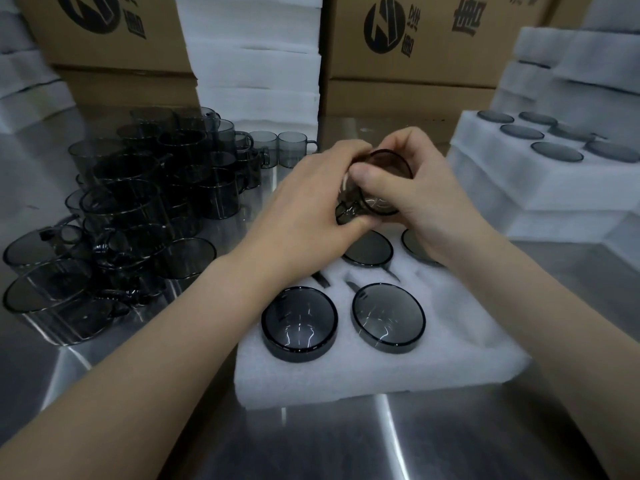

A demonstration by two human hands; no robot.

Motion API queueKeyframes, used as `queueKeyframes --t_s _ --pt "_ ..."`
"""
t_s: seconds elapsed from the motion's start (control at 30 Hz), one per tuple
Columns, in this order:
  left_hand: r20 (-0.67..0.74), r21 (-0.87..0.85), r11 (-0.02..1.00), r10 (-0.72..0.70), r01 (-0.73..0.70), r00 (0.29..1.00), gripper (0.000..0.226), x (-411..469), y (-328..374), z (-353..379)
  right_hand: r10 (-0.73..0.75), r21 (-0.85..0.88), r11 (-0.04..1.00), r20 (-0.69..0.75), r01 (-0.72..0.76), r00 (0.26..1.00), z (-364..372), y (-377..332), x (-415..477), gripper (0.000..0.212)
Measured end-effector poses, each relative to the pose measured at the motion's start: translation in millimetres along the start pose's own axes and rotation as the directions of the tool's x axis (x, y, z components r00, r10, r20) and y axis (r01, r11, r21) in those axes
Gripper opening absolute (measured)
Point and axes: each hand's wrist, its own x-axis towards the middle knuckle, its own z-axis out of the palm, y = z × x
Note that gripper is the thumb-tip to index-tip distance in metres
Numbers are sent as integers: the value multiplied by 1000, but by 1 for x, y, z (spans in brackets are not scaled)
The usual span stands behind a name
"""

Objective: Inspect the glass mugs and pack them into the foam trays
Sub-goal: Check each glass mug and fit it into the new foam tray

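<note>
Between both hands (311, 202), glass mug (377, 181).

smoky grey glass mugs (138, 209), white foam tray (381, 368), brown black-printed cartons (433, 39)

Two bare forearms come in from the bottom corners and meet near the middle of the view. The left forearm (145, 351) rises from the lower left and the right forearm (540, 306) from the lower right. The left hand (311, 202) shows its back to the camera, fingers curled round the left side of a glass mug (389, 168) held in the air. The right hand (426, 206) grips the same mug from the right, its thumb (367, 176) laid across the mug's side and its fingers wrapped behind.
</note>
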Motion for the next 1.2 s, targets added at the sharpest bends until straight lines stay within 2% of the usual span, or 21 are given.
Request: queueKeyframes --t_s 0.07,0.13,0.2,0.3,0.43,0.5,0.63,0.73,0.9,0.97,1.07,1.13,1.2 --pt "-37 -54 999 -9 7 999 65 0 1 -1 -19 29 999 40 17 999 1 0 0 31" --pt "-83 -133 991 -25 14 996 59 0 3 -2 24 167 985 72 -35 997 -1 -1 3 23" --pt "-130 -212 974 -104 74 986 55 -1 3 -2 93 280 953 103 -118 990 -5 -4 7 36" --pt "-184 -350 928 -202 128 962 52 -2 1 -2 142 380 903 179 -201 974 -10 -4 9 41" --pt "-106 -477 867 -219 143 970 54 -2 -3 -3 129 364 900 307 -242 943 -12 2 9 50" --pt "-82 -471 867 -224 160 971 57 -1 -4 -2 98 356 911 300 -207 949 -12 0 9 52" --pt "-93 -367 915 -217 169 972 70 1 -5 -2 36 260 962 194 -86 980 -11 0 7 41" --pt "-58 -313 938 -177 150 982 67 0 -5 -3 -15 192 981 130 -10 991 -9 2 5 29" --pt "-22 -259 961 -108 98 994 70 -1 -4 -4 -79 66 995 17 78 997 -7 -2 1 22" --pt "-15 -253 964 -90 83 996 72 -1 -5 -4 -62 90 994 -2 62 998 -6 -4 1 18" --pt "-17 -265 961 -85 78 996 70 0 -6 -4 0 220 976 -12 2 1000 -5 -4 3 21" --pt "-29 -287 954 -95 83 995 65 0 -5 -4 59 295 954 20 -63 998 -7 -5 4 18" --pt "-43 -318 942 -123 104 991 60 0 -6 -4 101 346 930 79 -123 992 -9 -5 6 25"
